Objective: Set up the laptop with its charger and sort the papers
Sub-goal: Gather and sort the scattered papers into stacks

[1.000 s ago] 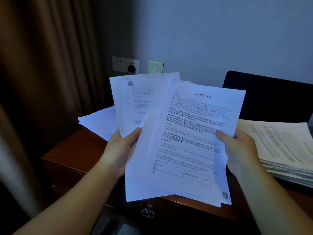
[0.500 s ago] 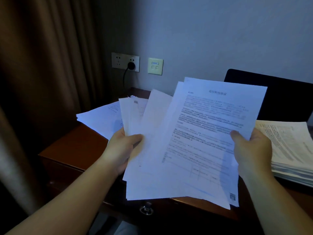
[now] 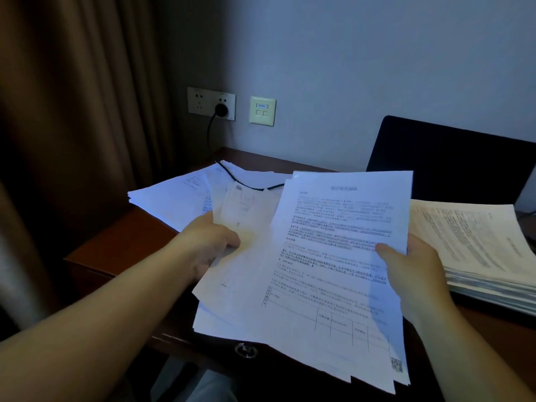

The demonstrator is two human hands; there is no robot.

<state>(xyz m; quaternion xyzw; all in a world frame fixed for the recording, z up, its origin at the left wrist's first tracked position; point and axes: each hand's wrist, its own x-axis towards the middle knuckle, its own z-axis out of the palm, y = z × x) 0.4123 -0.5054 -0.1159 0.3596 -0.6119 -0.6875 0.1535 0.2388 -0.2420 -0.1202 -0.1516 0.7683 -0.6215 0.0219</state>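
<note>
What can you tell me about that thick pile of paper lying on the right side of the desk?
The thick paper stack lies flat on the dark wooden desk, in front of the open laptop's dark screen. It holds many printed sheets, cream-coloured in this light, their edges slightly staggered. The top page carries dense lines of text too blurred to read. Neither hand touches it; the right hand holds other sheets just beside it.
</note>
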